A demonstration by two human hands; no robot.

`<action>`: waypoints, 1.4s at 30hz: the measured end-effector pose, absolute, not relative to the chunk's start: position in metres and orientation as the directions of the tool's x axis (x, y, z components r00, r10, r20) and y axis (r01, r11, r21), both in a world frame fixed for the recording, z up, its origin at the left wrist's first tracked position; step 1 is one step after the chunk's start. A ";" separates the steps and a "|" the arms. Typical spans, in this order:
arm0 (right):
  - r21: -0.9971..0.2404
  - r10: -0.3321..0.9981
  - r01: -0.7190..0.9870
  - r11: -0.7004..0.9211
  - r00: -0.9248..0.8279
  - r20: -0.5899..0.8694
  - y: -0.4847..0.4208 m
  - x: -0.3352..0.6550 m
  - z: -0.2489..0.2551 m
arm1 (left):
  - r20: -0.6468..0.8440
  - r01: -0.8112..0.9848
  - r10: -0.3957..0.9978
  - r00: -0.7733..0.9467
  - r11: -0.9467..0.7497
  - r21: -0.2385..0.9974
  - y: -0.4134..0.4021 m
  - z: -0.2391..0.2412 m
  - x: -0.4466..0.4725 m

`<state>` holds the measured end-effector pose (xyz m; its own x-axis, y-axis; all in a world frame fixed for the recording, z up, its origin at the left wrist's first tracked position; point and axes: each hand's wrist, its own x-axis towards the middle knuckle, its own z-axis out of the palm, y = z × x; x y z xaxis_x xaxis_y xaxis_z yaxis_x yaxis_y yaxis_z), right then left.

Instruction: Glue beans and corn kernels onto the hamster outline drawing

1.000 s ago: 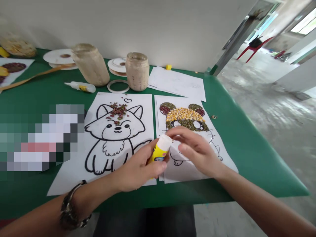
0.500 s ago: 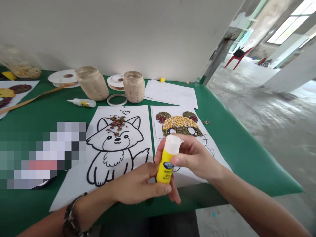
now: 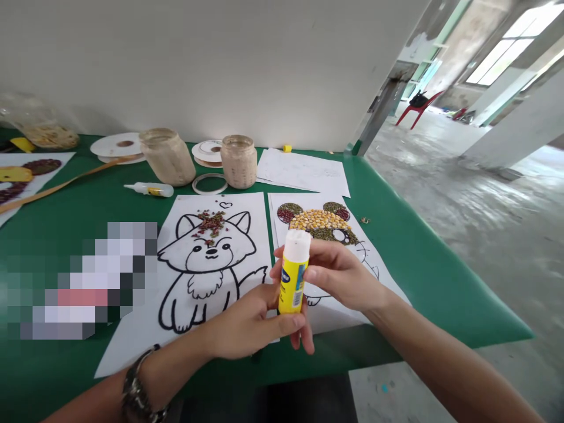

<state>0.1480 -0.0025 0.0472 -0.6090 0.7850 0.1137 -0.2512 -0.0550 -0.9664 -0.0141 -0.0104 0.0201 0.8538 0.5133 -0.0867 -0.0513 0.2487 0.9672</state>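
A yellow glue stick (image 3: 288,291) with a white upper end stands nearly upright between my hands, its barcode side partly toward me. My left hand (image 3: 247,329) grips its lower end, thumb across the base. With thumb and fingers, my right hand (image 3: 337,273) holds the barrel higher up. Below and to the left lies a fox line drawing (image 3: 209,288) with red and green seeds (image 3: 212,224) heaped on its forehead. Behind my right hand is an animal drawing (image 3: 370,299), its head partly covered with yellow corn kernels (image 3: 321,220) and green beans; my hand hides part of it.
Two cloudy jars (image 3: 167,158), ribbon spools (image 3: 117,145), a tape ring (image 3: 210,184) and a small glue bottle (image 3: 152,189) stand or lie at the back. White sheets (image 3: 304,173) lie behind the drawings. A pixelated object (image 3: 94,276) is at left. The green table's right edge (image 3: 449,255) borders open floor.
The glue stick has turned about its length, bringing the barcode into view, and stands straighter. Both hands keep hold of it. The camera view has shifted slightly.
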 end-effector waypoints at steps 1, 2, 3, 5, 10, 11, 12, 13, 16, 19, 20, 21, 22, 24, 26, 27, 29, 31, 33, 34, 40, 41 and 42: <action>-0.973 0.818 -0.225 -0.049 -0.567 0.090 -0.003 0.146 0.047 | -0.103 -0.028 0.530 0.842 0.232 0.972 -0.011 0.020 -0.013; -0.980 0.859 -0.196 -0.038 -0.507 0.068 -0.003 0.143 0.047 | -0.114 -0.008 0.552 0.826 0.213 0.977 -0.011 0.020 -0.012; -0.985 0.900 -0.171 -0.024 -0.433 0.053 -0.004 0.140 0.047 | -0.122 0.008 0.571 0.812 0.198 0.980 -0.011 0.019 -0.011; -0.988 0.942 -0.153 0.002 -0.331 0.053 -0.005 0.136 0.047 | -0.124 0.008 0.579 0.806 0.200 0.980 -0.011 0.017 -0.010; -0.946 0.728 -0.294 -0.135 -0.677 0.107 -0.001 0.143 0.050 | -0.047 -0.087 0.438 0.898 0.280 0.956 -0.010 0.016 -0.012; -0.939 0.686 -0.300 -0.166 -0.720 0.109 0.000 0.146 0.050 | -0.034 -0.099 0.416 0.909 0.294 0.951 -0.010 0.016 -0.012; -0.942 0.676 -0.291 -0.169 -0.729 0.103 0.001 0.147 0.050 | -0.029 -0.102 0.404 0.914 0.298 0.949 -0.010 0.016 -0.013; -0.953 0.709 -0.271 -0.134 -0.698 0.099 0.001 0.148 0.051 | -0.036 -0.090 0.405 0.914 0.287 0.954 -0.011 0.016 -0.012; -0.991 0.896 -0.093 0.094 -0.426 0.125 -0.001 0.145 0.050 | -0.079 -0.012 0.458 0.885 0.192 0.981 -0.012 0.015 -0.012; -0.979 0.927 -0.019 0.205 -0.316 0.200 -0.002 0.143 0.050 | -0.079 -0.021 0.487 0.870 0.195 0.981 -0.013 0.013 -0.012; -0.981 0.899 -0.080 0.179 -0.392 0.196 -0.002 0.144 0.051 | -0.060 -0.052 0.483 0.874 0.215 0.975 -0.012 0.013 -0.013; -0.979 0.852 -0.161 0.122 -0.488 0.187 -0.001 0.146 0.051 | -0.033 -0.089 0.470 0.882 0.236 0.968 -0.012 0.013 -0.013; -0.972 0.792 -0.230 0.046 -0.585 0.175 -0.001 0.148 0.051 | -0.004 -0.125 0.450 0.893 0.256 0.958 -0.012 0.014 -0.014; -0.949 0.699 -0.306 -0.076 -0.695 0.168 0.001 0.152 0.052 | 0.054 -0.178 0.384 0.922 0.295 0.939 -0.012 0.014 -0.014; -0.948 0.720 -0.308 -0.083 -0.676 0.157 0.001 0.152 0.053 | 0.073 -0.182 0.340 0.937 0.299 0.937 -0.013 0.014 -0.013; -0.955 0.768 -0.293 -0.053 -0.623 0.148 0.000 0.151 0.053 | 0.064 -0.167 0.350 0.935 0.273 0.947 -0.013 0.014 -0.013; -0.969 0.878 -0.246 0.007 -0.462 0.124 -0.001 0.147 0.052 | 0.031 -0.121 0.421 0.907 0.190 0.974 -0.013 0.014 -0.011; -0.969 0.919 -0.243 0.040 -0.371 0.131 -0.003 0.145 0.052 | 0.007 -0.082 0.483 0.876 0.135 0.987 -0.013 0.013 -0.011; -0.958 0.876 -0.285 -0.003 -0.463 0.135 -0.004 0.147 0.051 | -0.003 -0.084 0.474 0.881 0.162 0.983 -0.012 0.013 -0.012; -0.952 0.828 -0.304 -0.047 -0.545 0.133 -0.005 0.150 0.051 | -0.003 -0.094 0.441 0.898 0.198 0.976 -0.012 0.013 -0.013; -0.965 0.838 -0.263 -0.014 -0.530 0.132 -0.007 0.149 0.053 | -0.001 -0.075 0.330 0.944 0.216 0.973 -0.011 0.015 -0.013; -0.973 0.892 -0.227 0.026 -0.435 0.125 -0.007 0.146 0.052 | -0.018 -0.051 0.368 0.930 0.176 0.983 -0.011 0.015 -0.013; -0.978 0.929 -0.204 0.049 -0.350 0.119 -0.008 0.144 0.051 | -0.032 -0.028 0.403 0.915 0.142 0.989 -0.011 0.016 -0.012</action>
